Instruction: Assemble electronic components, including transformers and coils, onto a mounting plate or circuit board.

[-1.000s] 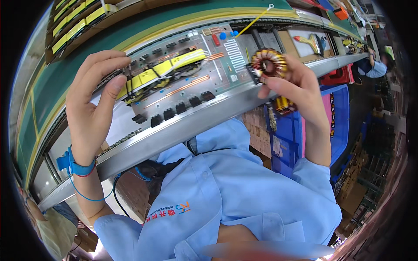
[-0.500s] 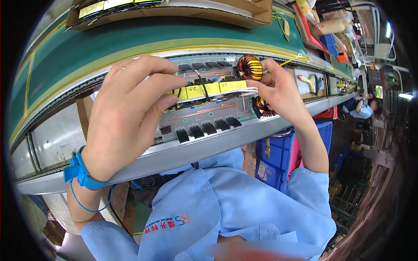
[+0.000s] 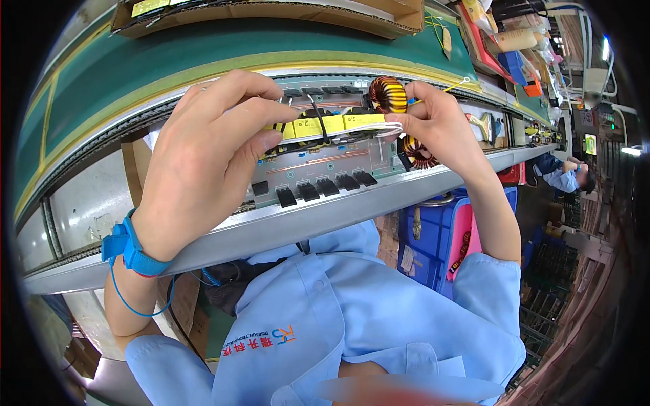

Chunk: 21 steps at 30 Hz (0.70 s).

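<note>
A circuit board (image 3: 352, 154) lies in the rail channel in front of me, with a row of yellow-wrapped transformers (image 3: 308, 128) along its middle. A black cable tie (image 3: 319, 122) loops over the row. My left hand (image 3: 203, 145) is closed with thumb and fingertips at the left end of the row, partly hiding that transformer. At the other end, my right hand (image 3: 437, 128) pinches white wires (image 3: 379, 126) between thumb and fingers. Its fingertips are partly hidden beside a copper-wound toroid coil (image 3: 388, 95). A second toroid coil (image 3: 418, 152) sits below that hand.
Black flat components (image 3: 326, 187) line the board's near edge, beside the metal rail (image 3: 325, 213). A cardboard box (image 3: 271, 15) stands on the green bench (image 3: 237, 51) beyond. Right of me is a blue bin (image 3: 426, 243). Another person (image 3: 565, 177) sits far right.
The whole view has shifted slightly, so the board and rail appear a little higher. Both hands stay at the two ends of the transformer row, with only small finger movement.
</note>
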Tool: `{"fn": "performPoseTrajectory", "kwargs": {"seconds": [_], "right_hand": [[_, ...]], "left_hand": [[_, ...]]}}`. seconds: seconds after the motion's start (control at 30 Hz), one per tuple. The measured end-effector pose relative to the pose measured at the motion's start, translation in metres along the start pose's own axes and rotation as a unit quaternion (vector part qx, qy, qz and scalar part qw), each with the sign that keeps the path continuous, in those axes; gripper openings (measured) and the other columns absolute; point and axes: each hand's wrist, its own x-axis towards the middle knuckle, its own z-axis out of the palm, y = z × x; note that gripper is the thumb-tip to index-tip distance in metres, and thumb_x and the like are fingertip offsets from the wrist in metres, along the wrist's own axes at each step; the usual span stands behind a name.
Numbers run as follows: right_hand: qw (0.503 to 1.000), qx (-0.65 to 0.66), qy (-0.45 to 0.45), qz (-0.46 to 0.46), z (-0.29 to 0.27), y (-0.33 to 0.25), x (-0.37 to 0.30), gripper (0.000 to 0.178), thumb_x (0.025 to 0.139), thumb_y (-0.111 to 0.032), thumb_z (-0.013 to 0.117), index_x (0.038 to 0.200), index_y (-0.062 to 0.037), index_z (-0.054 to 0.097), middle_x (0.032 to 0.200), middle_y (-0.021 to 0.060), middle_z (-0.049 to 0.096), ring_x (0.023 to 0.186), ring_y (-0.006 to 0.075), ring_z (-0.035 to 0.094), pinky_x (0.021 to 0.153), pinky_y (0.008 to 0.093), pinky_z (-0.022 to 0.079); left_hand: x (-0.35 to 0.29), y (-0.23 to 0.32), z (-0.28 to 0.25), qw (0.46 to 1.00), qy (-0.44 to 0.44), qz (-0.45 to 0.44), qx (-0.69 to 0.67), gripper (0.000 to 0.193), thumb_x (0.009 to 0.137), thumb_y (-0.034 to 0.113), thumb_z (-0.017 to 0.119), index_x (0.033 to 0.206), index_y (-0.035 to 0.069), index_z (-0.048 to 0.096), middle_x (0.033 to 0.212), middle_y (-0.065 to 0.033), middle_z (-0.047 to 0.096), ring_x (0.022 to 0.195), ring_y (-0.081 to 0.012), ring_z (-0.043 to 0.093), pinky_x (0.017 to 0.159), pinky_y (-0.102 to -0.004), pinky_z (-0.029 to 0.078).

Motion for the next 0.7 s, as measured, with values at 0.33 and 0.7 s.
{"fn": "performPoseTrajectory", "kwargs": {"seconds": [0.33, 0.7], "right_hand": [[0.996, 0.01, 0.044, -0.076, 0.007, 0.02, 0.005, 0.031, 0.089, -0.018, 0.07, 0.108, 0.0046, 0.059, 0.073, 0.0084, 0.072, 0.059, 0.0038, 0.057, 0.053, 0.022, 0.042], [0.999, 0.031, 0.031, -0.027, 0.006, 0.021, -0.003, 0.041, 0.088, -0.008, 0.067, 0.123, 0.0041, 0.05, 0.076, 0.0085, 0.07, 0.074, 0.0084, 0.064, 0.074, 0.0224, 0.047]], "left_hand": [[-0.002, -0.001, 0.002, 1.0, 0.013, 0.017, 0.017, 0.026, 0.078, -0.005, 0.066, 0.102, 0.005, 0.067, 0.109, -0.0106, 0.062, 0.098, -0.0297, 0.058, 0.083, -0.0361, 0.048], [-0.002, -0.002, 0.005, 0.999, 0.016, 0.029, 0.039, 0.025, 0.078, -0.005, 0.065, 0.102, 0.004, 0.067, 0.108, -0.0116, 0.062, 0.096, -0.029, 0.059, 0.082, -0.0355, 0.048]]}}
